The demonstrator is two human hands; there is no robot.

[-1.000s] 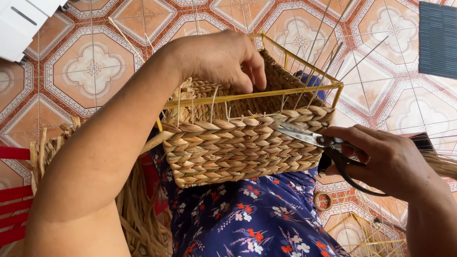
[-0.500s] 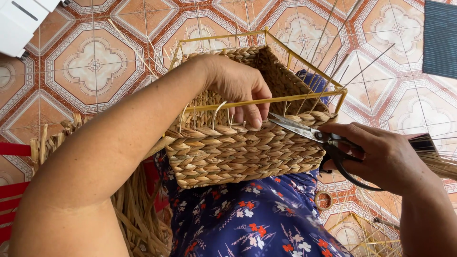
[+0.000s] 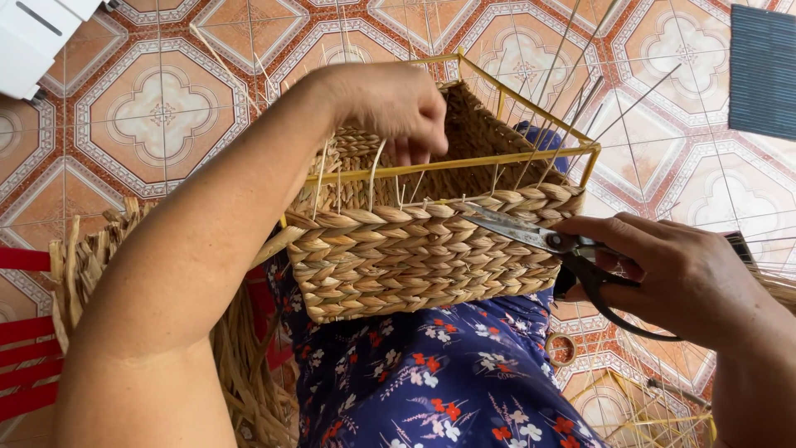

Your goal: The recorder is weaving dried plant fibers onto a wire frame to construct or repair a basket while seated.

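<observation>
Woven basket [image 3: 414,261] with a yellow wire frame rests on my lap, over the floral dress [image 3: 448,390]. Left of the basket, loose straw [image 3: 240,365] lies heaped. My left hand [image 3: 390,104] reaches into the basket, fingers pinched together. Right of it, my right hand [image 3: 663,270] grips black-handled scissors [image 3: 547,241], blades against the basket's rim.
</observation>
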